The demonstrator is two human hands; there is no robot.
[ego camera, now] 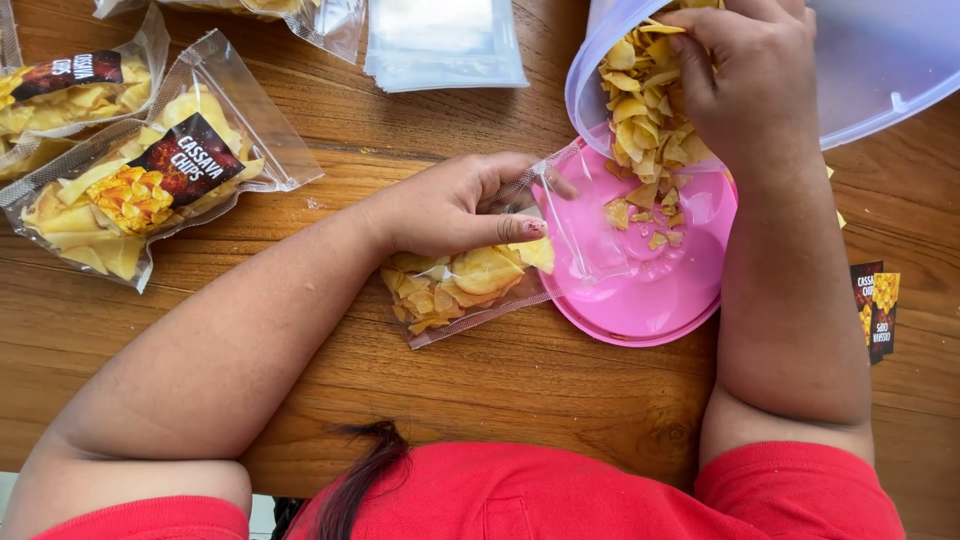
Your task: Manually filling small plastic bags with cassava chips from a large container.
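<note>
While the person's red sleeves fill the near edge at six o'clock, both bare forearms stretch away over the wooden bench [520, 385]. The left hand [450, 205] lies near the centre, its fingers and thumb pinched together on the open mouth of a clear plastic bag [455, 290], holding that mouth against the rim of a pink plate [640, 300]. This bag lies flat on the bench, partly filled with yellow chips [470, 275], its sealed end pointing toward seven o'clock. Just at three o'clock of the bag, the pink plate rests on the bench with a few loose chips scattered over its far half. Farther out, at one o'clock, the right hand [750, 85] is curled around a heap of chips at the lip of a tilted translucent tub [880, 60], fingers bent over the pile; whether it grips any chips cannot be told. The tub's rim overhangs the plate's far edge. At nine to ten o'clock two filled, labelled chip bags [150, 185] lie side by side. At twelve o'clock sits a stack of empty clear bags [440, 40]. At three o'clock, near the bench's edge, lie dark printed labels [875, 310].
</note>
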